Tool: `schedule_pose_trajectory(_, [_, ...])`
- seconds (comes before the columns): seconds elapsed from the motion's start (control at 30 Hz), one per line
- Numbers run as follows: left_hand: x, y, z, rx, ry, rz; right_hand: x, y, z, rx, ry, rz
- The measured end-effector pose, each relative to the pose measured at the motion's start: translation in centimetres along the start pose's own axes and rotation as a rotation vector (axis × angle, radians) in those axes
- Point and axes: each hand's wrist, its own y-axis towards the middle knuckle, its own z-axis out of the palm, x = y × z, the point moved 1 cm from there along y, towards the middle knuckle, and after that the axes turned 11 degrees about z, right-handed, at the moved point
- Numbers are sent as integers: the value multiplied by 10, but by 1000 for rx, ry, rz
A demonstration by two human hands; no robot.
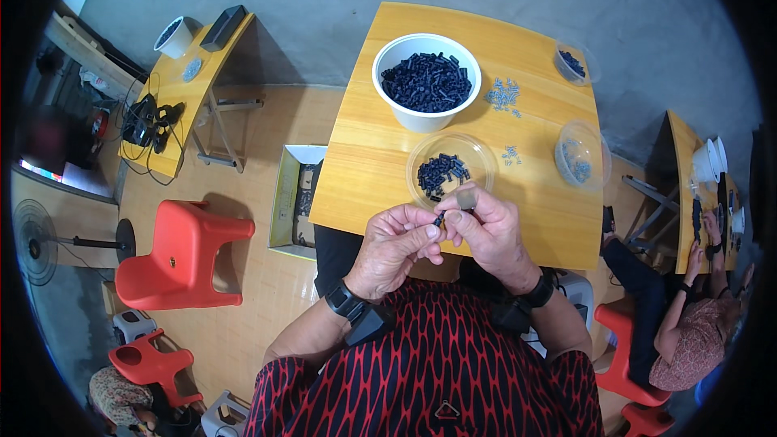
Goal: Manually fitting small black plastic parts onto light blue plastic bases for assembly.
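Note:
Close together at the table's near edge, my hands meet over a small black cylindrical part (pixel 439 218). My left hand (pixel 388 249) pinches it between thumb and fingertips. The fingers of my right hand (pixel 495 235) are closed against its other side; whether they grip a second tiny piece is hidden. A grey-brown patch (pixel 466 199) shows at my right fingers, too unclear to name. Just beyond the hands lies a shallow clear bowl (pixel 489 163) with black cylindrical parts (pixel 441 176) in it. Small shiny clear pieces (pixel 511 155) are scattered right of this bowl.
A large white tub (pixel 426 120) full of black parts stands farther back, beside another pile of shiny pieces (pixel 503 95). Clear tubs (pixel 595 146) line the table's (pixel 348 170) right side. Left are a box (pixel 283 202) and a red chair (pixel 182 251); another person (pixel 696 340) works at right.

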Motion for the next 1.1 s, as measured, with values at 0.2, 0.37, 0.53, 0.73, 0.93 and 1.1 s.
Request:
schedule_pose_trajectory(0.2, [-4, -1, 9, 4, 44, 50, -5, 1, 3, 18, 53, 34])
schedule_pose_trajectory(0.37, [1, 0, 6, -8, 84, 113, -8, 2, 6, 52, 39, 3])
schedule_pose_trajectory(0.53, [4, -1, 4, -45, 87, 86, -9, -1, 5, 24, -53, -38])
schedule_pose_trajectory(0.73, [5, 2, -3, -21, 50, 32, -9, 0, -5, 110, 33, 16])
schedule_pose_trajectory(0.93, [4, 4, -1, -105, 29, -7, 2, 2, -7, 86, -160, -108])
schedule_pose_trajectory(1.1, [6, 1, -2, -82, -36, -67, 19, 0, -3, 84, -648, -276])
